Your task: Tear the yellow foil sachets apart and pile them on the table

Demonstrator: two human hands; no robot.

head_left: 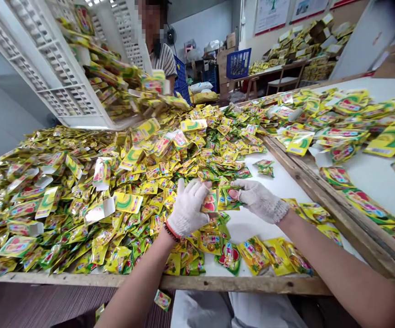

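Both my hands wear white knit gloves and meet over the table's near middle. My left hand (188, 207) is closed round a small stack of yellow-green sachets (212, 202). My right hand (256, 199) pinches green sachets (230, 200) at the stack's right side, a bare fingertip showing through the glove. A huge heap of loose yellow and green sachets (81, 196) covers the table to the left and beyond. More sachets (252, 255) lie in a row near the front edge. Small open cartons (99, 210) lie among the heap.
The white table has a wooden front rim (238, 283) and a wooden bar (324, 193) dividing it from a second sachet-covered table on the right. A person in a striped shirt (163, 57) stands beyond. White lattice crates (57, 64) lean at back left. One sachet (162, 300) lies below the edge.
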